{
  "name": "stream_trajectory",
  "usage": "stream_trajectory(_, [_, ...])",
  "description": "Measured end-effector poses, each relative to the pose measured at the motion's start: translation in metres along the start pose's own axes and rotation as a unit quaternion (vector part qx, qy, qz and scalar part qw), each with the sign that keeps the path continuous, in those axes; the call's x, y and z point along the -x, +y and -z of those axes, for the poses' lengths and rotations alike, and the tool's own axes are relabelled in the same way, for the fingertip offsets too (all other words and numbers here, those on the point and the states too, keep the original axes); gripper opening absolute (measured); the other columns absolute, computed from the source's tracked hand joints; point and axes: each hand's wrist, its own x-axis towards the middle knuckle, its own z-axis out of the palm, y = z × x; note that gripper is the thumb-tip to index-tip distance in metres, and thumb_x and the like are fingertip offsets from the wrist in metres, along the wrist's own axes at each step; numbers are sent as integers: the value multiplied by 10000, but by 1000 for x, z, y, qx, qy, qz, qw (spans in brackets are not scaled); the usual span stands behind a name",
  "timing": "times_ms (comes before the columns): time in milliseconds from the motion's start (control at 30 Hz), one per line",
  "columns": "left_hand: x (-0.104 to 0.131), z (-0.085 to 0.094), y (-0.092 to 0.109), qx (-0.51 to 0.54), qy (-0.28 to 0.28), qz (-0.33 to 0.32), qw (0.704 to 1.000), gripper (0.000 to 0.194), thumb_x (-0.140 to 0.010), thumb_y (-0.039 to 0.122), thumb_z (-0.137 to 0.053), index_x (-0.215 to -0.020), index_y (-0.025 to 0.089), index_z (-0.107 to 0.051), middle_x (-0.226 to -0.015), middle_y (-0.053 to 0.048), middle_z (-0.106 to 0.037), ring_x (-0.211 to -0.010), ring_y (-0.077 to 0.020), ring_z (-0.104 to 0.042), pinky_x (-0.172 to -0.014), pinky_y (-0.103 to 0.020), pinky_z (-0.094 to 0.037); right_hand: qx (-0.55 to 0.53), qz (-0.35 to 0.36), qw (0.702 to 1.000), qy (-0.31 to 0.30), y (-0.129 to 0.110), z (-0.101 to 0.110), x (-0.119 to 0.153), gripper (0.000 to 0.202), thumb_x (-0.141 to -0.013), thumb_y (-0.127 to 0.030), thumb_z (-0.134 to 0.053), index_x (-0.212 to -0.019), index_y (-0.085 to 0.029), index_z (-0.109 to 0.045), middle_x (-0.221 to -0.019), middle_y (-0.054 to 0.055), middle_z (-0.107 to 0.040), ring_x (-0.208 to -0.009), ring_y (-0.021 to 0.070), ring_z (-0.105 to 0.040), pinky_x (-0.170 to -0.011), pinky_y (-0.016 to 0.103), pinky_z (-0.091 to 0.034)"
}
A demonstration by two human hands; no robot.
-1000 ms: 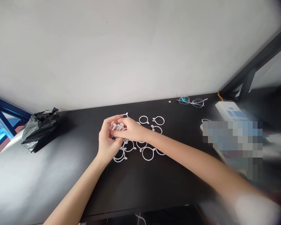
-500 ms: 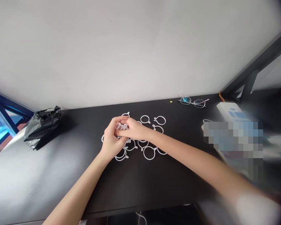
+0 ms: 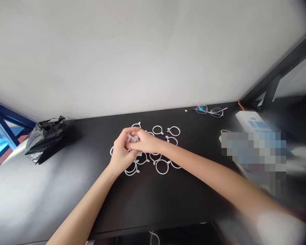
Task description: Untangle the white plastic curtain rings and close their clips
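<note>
Several white rings with small end clips [image 3: 162, 166] lie scattered on the black table [image 3: 153, 197], around and partly beneath my hands. My left hand [image 3: 121, 149] is curled round a cluster of white ring clips [image 3: 132, 139]. From the right, my right hand [image 3: 145, 141] reaches across and closes on the same cluster, its fingers meeting those of my left hand. The rings belonging to the held clips are mostly hidden by the hands. Loose rings show to the right of my right hand and below both hands.
A crumpled black plastic bag [image 3: 47, 137] sits at the left. Eyeglasses [image 3: 209, 111] lie near the wall at the back right, beside a small yellow bit [image 3: 186, 110]. A white and blue package [image 3: 256, 122], partly pixelated, is at the right.
</note>
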Motion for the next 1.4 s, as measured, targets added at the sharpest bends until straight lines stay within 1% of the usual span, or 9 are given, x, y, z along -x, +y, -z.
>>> stream_trajectory(233, [2, 1, 1, -9, -10, 7, 1000, 520, -649, 10, -500, -1134, 185, -571, -1086, -48, -653, -878, -167, -623, -704, -257, -506, 15, -13, 1000, -3, 1, 0, 1, 133, -779, -282, -627, -815, -171, -563, -801, -4, -574, -720, 129, -537, -617, 249, -418])
stream_trajectory(400, [2, 1, 1, -16, -17, 16, 1000, 534, -632, 10, -496, -1130, 188, -568, -1057, -48, -654, -827, -169, -617, -648, -255, -489, 44, -18, 999, 8, -2, -2, 2, 109, -765, -238, -629, -826, -167, -574, -808, 8, -600, -743, 150, -567, -624, 262, -440])
stream_trajectory(533, [2, 1, 0, -19, -25, 18, 999, 539, -627, 6, -495, -1130, 185, -566, -990, -35, -653, -772, -157, -610, -624, -249, -482, 67, -24, 997, 17, -3, -2, 3, 115, -745, -235, -640, -763, -167, -549, -779, 8, -596, -715, 148, -567, -592, 256, -433])
stream_trajectory(667, [1, 0, 1, -22, -21, 6, 1000, 538, -631, 2, -494, -1130, 190, -567, -1000, -35, -657, -851, -179, -631, -686, -270, -508, 68, -16, 997, 24, -3, -4, 2, 126, -726, -241, -637, -735, -172, -532, -748, -5, -569, -693, 141, -546, -579, 255, -414])
stream_trajectory(767, [0, 1, 5, 2, 5, -30, 1000, 506, -651, 0, -486, -1112, 190, -572, -1120, -59, -645, -1034, -216, -619, -854, -339, -515, 34, 42, 998, 38, -3, -6, 2, 99, -717, -195, -601, -722, -180, -503, -701, -29, -518, -659, 123, -508, -570, 248, -397])
stream_trajectory(867, [0, 1, 10, 23, 13, -47, 999, 445, -679, 12, -504, -1080, 189, -579, -1191, -81, -625, -1139, -242, -585, -948, -396, -490, -12, 96, 995, 14, -2, -7, 1, 112, -698, -154, -580, -715, -191, -476, -682, -44, -480, -632, 111, -478, -549, 239, -382])
stream_trajectory(933, [1, 0, 11, 24, 13, -45, 999, 423, -684, 20, -516, -1065, 191, -581, -1198, -86, -625, -1137, -248, -588, -946, -410, -496, -32, 101, 994, -2, -1, -6, 0, 119, -687, -140, -579, -713, -192, -475, -680, -47, -475, -629, 107, -474, -545, 236, -379])
stream_trajectory(1067, [2, -2, 7, 35, 8, -35, 999, 423, -683, 22, -509, -1065, 190, -571, -1206, -91, -622, -1144, -251, -588, -910, -402, -521, -50, 82, 995, 1, 3, -5, -2, 105, -674, -137, -574, -694, -185, -483, -644, -53, -451, -596, 99, -444, -518, 227, -357])
stream_trajectory(1400, [1, -3, 6, 31, 9, -31, 999, 447, -663, 3, -493, -1064, 183, -575, -1207, -88, -624, -1124, -242, -601, -899, -381, -528, 2, 69, 997, 26, 1, -5, 1, 91, -692, -174, -582, -684, -183, -492, -649, -52, -483, -608, 105, -467, -534, 236, -370])
